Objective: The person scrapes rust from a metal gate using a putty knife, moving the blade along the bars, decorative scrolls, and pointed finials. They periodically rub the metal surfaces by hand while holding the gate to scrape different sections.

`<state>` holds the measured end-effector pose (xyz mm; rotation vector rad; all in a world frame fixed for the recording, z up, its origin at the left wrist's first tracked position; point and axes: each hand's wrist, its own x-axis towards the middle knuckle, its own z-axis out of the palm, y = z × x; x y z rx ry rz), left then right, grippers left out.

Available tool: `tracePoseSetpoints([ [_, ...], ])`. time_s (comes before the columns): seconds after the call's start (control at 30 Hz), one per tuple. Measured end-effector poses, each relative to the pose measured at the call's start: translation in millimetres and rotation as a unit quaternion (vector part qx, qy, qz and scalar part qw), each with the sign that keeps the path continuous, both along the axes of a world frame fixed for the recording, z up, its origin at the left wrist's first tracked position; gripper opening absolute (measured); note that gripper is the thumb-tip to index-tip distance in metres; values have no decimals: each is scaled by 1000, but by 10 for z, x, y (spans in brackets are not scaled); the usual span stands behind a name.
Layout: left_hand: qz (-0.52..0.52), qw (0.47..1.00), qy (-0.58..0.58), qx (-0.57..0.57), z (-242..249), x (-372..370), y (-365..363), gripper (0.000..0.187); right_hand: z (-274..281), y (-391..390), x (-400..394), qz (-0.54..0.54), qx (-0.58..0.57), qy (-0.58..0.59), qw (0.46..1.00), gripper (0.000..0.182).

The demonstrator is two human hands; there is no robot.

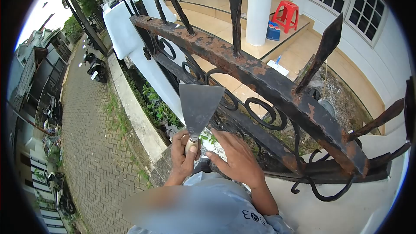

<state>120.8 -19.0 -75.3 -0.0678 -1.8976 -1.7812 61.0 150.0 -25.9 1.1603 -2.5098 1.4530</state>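
My left hand (183,154) is wrapped around the short handle of a scraper (200,104). Its wide grey blade points up and away from me, overlapping the lower bars of the fence in this view. Beside it, my right hand (237,158) is open, thumb apart from the other fingers, with its fingertips close to the scraper's handle. In front of both hands runs a black iron fence (242,63), its top rail flaked with rust-brown patches and topped by pointed spikes. Curled ironwork (266,113) hangs below that rail.
A white sheet (143,56) drapes behind the fence's far end. Across it are a tiled porch, a white column (259,8), a red stool (286,16) and a blue container (273,31). Left lies a paved lane (93,117) with parked motorbikes (93,66); plants (154,104) grow along the fence base.
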Motion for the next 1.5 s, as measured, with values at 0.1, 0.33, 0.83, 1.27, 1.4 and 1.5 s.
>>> tracePoseSetpoints([
  [0.1, -63, 997, 30, 27, 0, -59, 248, 28, -198, -94, 23, 52, -78, -31, 995, 41],
  [0.33, -119, 991, 41, -39, 65, -187, 239, 31, -148, -107, 113, -1, -202, -72, 977, 21],
  [0.83, 171, 882, 287, -332, 1644, -2183, -1543, 52, -252, -276, 54, -206, -225, 9, 952, 20],
  [1.27, -135, 799, 79, -581, 1953, -2823, -2203, 51, 125, -1036, 79, -494, -109, 153, 849, 22],
  [1.4, -134, 815, 112, -552, 1956, -2773, -2224, 50, 204, -1168, 89, -535, -106, 173, 820, 24],
  [1.5, -116, 819, 131, -546, 1882, -2796, -2225, 51, 199, -1198, 35, -549, -117, 179, 808, 30],
])
